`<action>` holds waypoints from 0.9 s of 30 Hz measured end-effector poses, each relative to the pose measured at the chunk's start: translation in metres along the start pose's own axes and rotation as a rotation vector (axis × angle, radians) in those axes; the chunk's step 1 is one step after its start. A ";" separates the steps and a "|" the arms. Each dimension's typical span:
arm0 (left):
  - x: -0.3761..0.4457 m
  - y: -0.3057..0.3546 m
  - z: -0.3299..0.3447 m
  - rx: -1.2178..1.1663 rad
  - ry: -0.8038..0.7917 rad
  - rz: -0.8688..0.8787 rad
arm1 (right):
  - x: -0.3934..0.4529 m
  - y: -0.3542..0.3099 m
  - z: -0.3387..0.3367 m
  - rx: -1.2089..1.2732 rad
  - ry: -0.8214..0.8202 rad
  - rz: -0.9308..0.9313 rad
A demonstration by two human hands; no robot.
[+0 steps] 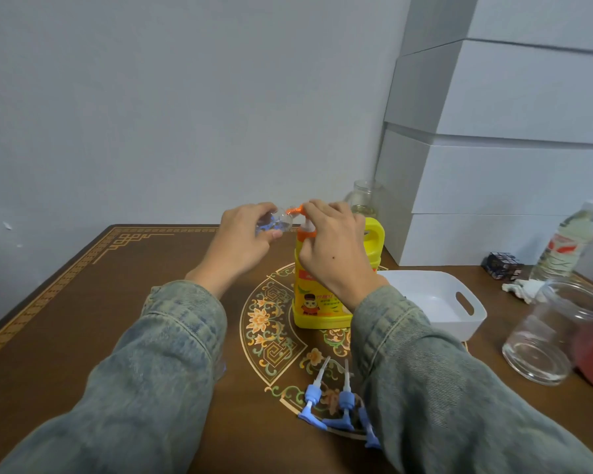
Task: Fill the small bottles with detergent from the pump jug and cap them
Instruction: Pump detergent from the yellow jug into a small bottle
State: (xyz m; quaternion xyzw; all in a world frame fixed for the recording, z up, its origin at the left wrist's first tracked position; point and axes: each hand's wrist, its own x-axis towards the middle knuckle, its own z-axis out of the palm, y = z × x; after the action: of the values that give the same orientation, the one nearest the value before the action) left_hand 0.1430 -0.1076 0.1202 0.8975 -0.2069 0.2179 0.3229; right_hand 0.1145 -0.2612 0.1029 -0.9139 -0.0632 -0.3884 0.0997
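Observation:
A yellow detergent jug (317,302) with an orange pump (297,213) stands at the middle of the table. My left hand (240,244) holds a small clear bottle (277,221) tilted on its side, its mouth right at the pump's orange spout. My right hand (332,248) rests on top of the pump head, fingers curled over it. Three blue pump caps with white tubes (336,403) lie on the table near my right sleeve, partly hidden by it.
A white plastic basket (459,302) sits right of the jug. Further right stand a large clear glass jar (555,336), a plastic water bottle (569,241), a small dark cube (502,265) and crumpled tissue. A glass jar (365,198) and stacked white boxes (493,165) stand behind.

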 end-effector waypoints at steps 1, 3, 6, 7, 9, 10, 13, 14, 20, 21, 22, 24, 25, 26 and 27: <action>0.002 0.001 -0.001 0.003 0.003 0.006 | 0.001 0.000 0.000 -0.008 0.007 0.002; 0.000 0.000 0.002 0.004 -0.002 0.006 | -0.005 -0.001 0.003 -0.010 0.002 0.001; -0.007 -0.005 0.009 -0.012 -0.017 -0.014 | -0.016 -0.001 0.009 0.017 -0.016 -0.012; -0.007 -0.005 0.008 -0.015 -0.017 -0.013 | -0.016 0.000 0.008 0.020 -0.016 -0.020; -0.004 -0.002 0.004 -0.008 -0.009 -0.007 | -0.008 0.003 0.002 0.026 -0.014 -0.033; -0.001 -0.001 0.002 -0.005 -0.006 -0.006 | -0.004 0.004 -0.001 0.022 -0.010 -0.036; 0.000 0.000 0.002 0.001 -0.012 -0.006 | -0.003 0.003 -0.001 -0.002 -0.012 -0.037; -0.002 -0.002 0.004 -0.001 -0.014 -0.010 | -0.006 0.002 0.002 -0.008 -0.019 -0.041; -0.005 0.001 0.003 -0.004 -0.001 -0.022 | -0.005 0.003 -0.001 -0.012 -0.007 -0.038; -0.004 0.003 0.002 -0.003 0.003 -0.016 | -0.003 0.004 -0.003 -0.016 0.004 -0.033; -0.002 0.002 0.000 -0.002 0.007 -0.016 | -0.001 0.002 -0.003 -0.022 0.007 -0.031; -0.002 0.001 0.002 -0.006 0.002 -0.025 | -0.002 0.000 0.000 -0.046 -0.010 -0.029; -0.004 0.000 0.003 -0.011 0.002 -0.033 | -0.003 0.000 0.003 -0.058 -0.023 -0.033; -0.006 -0.002 0.005 -0.019 -0.003 -0.043 | -0.005 -0.001 0.005 -0.067 -0.039 -0.037; -0.008 -0.002 0.007 -0.024 -0.013 -0.049 | -0.008 0.000 0.007 -0.075 -0.048 -0.037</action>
State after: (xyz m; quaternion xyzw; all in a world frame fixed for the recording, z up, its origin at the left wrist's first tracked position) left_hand 0.1395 -0.1092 0.1104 0.8998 -0.1896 0.2013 0.3375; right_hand 0.1138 -0.2604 0.0925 -0.9247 -0.0676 -0.3704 0.0566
